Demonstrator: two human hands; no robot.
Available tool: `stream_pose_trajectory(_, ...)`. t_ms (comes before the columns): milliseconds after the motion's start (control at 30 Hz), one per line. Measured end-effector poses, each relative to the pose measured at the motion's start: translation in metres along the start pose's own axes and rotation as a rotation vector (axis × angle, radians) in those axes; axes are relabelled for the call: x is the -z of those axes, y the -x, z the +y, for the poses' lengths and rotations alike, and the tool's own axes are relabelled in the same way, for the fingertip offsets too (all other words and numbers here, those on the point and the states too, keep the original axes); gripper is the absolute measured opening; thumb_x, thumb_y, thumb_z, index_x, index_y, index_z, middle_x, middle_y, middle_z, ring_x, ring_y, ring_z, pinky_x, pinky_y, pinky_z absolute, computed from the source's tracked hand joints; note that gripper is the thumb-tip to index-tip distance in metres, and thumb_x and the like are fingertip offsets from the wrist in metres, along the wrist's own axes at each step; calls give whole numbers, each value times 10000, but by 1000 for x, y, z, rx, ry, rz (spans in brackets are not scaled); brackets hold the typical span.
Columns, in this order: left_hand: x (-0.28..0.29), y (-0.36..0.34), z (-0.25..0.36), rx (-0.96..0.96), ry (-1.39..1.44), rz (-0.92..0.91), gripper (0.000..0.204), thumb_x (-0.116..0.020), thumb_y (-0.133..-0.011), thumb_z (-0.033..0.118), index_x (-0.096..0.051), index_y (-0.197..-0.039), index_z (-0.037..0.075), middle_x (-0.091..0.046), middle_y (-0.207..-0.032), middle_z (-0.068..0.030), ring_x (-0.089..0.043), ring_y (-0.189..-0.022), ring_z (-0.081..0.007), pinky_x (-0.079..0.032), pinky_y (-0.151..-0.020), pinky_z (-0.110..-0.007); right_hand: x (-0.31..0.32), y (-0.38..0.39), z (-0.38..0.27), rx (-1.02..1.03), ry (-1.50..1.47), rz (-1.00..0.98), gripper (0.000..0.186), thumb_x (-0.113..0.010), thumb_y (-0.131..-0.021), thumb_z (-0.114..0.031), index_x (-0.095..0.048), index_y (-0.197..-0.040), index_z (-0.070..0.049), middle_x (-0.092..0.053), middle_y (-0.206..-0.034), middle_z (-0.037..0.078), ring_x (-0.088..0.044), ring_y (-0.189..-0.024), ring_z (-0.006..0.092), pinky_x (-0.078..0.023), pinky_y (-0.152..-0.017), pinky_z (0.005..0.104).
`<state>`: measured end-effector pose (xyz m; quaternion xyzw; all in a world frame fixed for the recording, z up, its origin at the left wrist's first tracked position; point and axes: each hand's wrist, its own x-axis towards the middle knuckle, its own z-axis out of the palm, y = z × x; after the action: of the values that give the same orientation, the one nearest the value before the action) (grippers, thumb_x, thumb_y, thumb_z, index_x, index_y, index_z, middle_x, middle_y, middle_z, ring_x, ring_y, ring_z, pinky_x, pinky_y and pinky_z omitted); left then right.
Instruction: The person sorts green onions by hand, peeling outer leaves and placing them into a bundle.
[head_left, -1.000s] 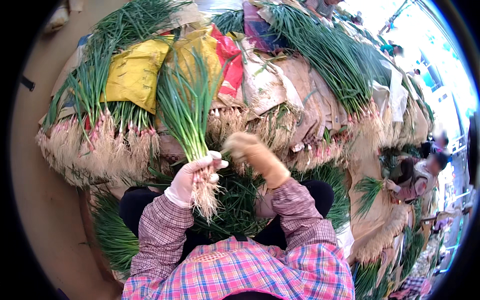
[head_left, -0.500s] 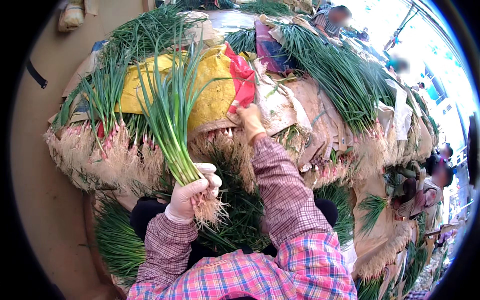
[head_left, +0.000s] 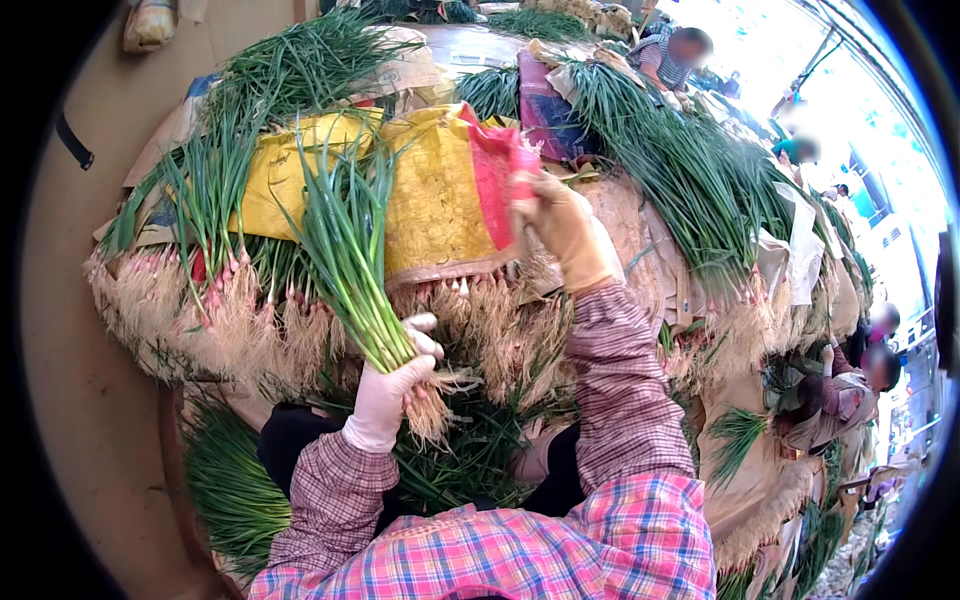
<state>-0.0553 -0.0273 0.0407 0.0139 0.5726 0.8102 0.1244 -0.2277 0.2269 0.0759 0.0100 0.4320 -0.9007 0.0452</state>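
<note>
My gloved left hand (head_left: 385, 395) is closed around the lower stalks of a bunch of green onions (head_left: 347, 265), with long leaves pointing up and away and pale roots hanging past the fingers. Farther right, my gloved right hand (head_left: 565, 230) grips the red edge of a yellow and red woven sack (head_left: 432, 190). That edge is lifted and slightly blurred. The sack lies over part of a heap, and a row of onion roots (head_left: 500, 325) with pinkish bulbs sticks out along its near side.
More green onions lie left (head_left: 205, 180) and right (head_left: 690, 180) on the heap, among brown sacks (head_left: 625, 205). A green bundle (head_left: 228, 480) sits low on the left beside a brown wall (head_left: 110, 330). Other people work at the right, one person (head_left: 840, 400) near the heap.
My right hand has moved right, drawing the sack's red edge with it and baring more roots beneath. My left hand, with the green onions, has shifted slightly down.
</note>
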Motion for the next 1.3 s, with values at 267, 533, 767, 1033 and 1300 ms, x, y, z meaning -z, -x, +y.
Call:
stream_pose_trajectory(267, -26, -92, 26, -241, -68, 14, 152, -609, -796, 90, -572, -937, 45, -573, -705, -14, -510, -529, -61, -403, -425, -169, -100, -14, -9, 60, -179, -555, 299, -444, -895, -27, -413, -1190, 10, -524, -1135, 134, -531, -1067, 250, -481, -932, 369)
stream_pose_trajectory(533, -15, -137, 70, -445, 4, 167, 110, -629, -792, 26, -573, -887, 27, -573, -681, -13, -501, -486, -70, -365, -411, -162, -16, -60, -30, 189, 723, -137, 353, -524, -888, -352, -625, -918, -15, -647, -937, 111, -600, -839, 173, -488, -764, 320)
stream_pose_trajectory(767, 10, -159, 142, -508, -3, 249, 96, -639, -757, -12, -645, -853, -11, -616, -693, -33, -492, -486, -64, -347, -422, -156, 61, -78, 92, 45, 838, 310, 221, -628, -792, -106, -584, -973, 13, -623, -875, 134, -570, -796, 217, -443, -732, 328)
stream_pose_trajectory(1033, 14, -146, 176, -435, -9, 309, 118, -610, -800, 83, -642, -903, 37, -567, -678, 17, -484, -535, -54, -406, -515, -180, -11, -79, 58, 693, 167, 293, 272, -449, -882, -219, -591, -912, 12, -586, -805, 65, -519, -700, 158, -426, -669, 284)
stream_pose_trajectory(1300, 78, -133, 204, -431, 127, 233, 145, -602, -801, 28, -603, -947, 28, -594, -690, -9, -583, -588, -79, -493, -521, -191, -1, -38, -17, 765, 949, 242, 207, -533, -794, 5, -593, -988, 42, -630, -826, 104, -607, -712, 200, -497, -631, 316)
